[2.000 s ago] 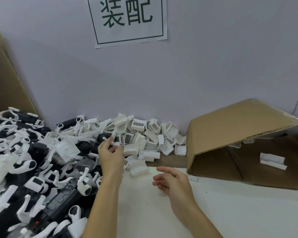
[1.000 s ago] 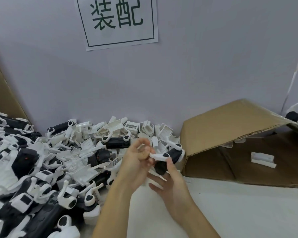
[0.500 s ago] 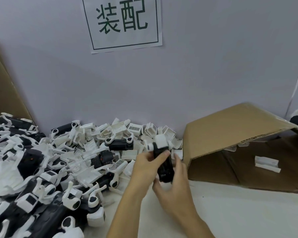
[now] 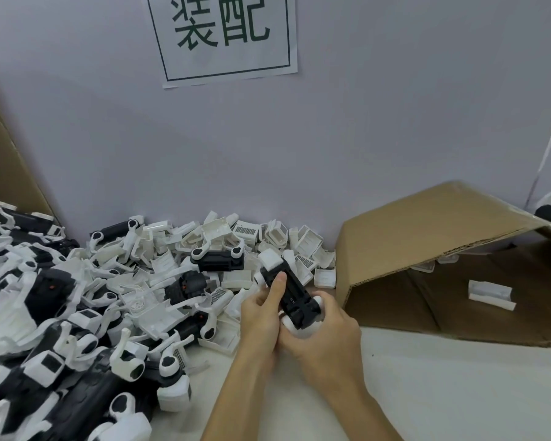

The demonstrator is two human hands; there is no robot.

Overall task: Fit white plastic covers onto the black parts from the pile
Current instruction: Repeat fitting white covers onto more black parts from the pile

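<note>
Both hands hold one black part (image 4: pixel 295 292) above the table's middle, tilted with its far end up. A white plastic cover (image 4: pixel 270 261) sits on that far end. My left hand (image 4: pixel 261 316) grips the part from the left, thumb laid along its top. My right hand (image 4: pixel 326 337) grips its near end from below and from the right. To the left spreads the pile of black parts with white arms (image 4: pixel 61 313). A heap of loose white covers (image 4: pixel 245 233) lies against the wall behind the hands.
A cardboard box (image 4: pixel 427 237) lies on its side at the right, with a white piece (image 4: pixel 490 294) inside. Brown cardboard (image 4: pixel 4 173) leans at the far left. A paper sign (image 4: pixel 223 36) hangs on the grey wall. White tabletop (image 4: pixel 442 393) stretches in front right.
My left hand picked a white cover from the heap and my right hand took up a black part. The two came together; now the cover sits on the part's far end.
</note>
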